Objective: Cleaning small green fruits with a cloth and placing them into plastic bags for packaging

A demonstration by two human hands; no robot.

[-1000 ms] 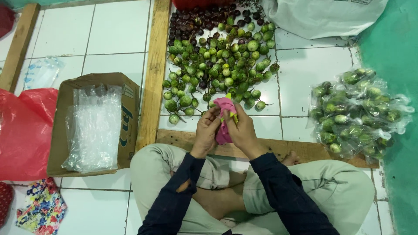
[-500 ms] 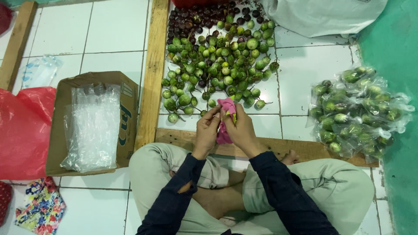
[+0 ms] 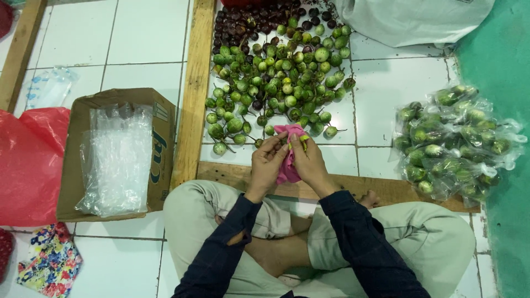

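Fingers of the left hand (image 3: 266, 163) and right hand (image 3: 309, 160) pinch a pink plastic bag (image 3: 288, 160) between them, held just above the wooden frame (image 3: 194, 99) in front of the crossed legs. The bag looks limp and unfilled, though that is hard to tell. Just beyond it a large heap of loose green fruits (image 3: 276, 83) lies on the tiles, unpacked. To the right a pile of filled clear bags (image 3: 455, 143) rests, so some packing seems done and much remains. A cardboard box of clear bags (image 3: 116, 154) sits to the left.
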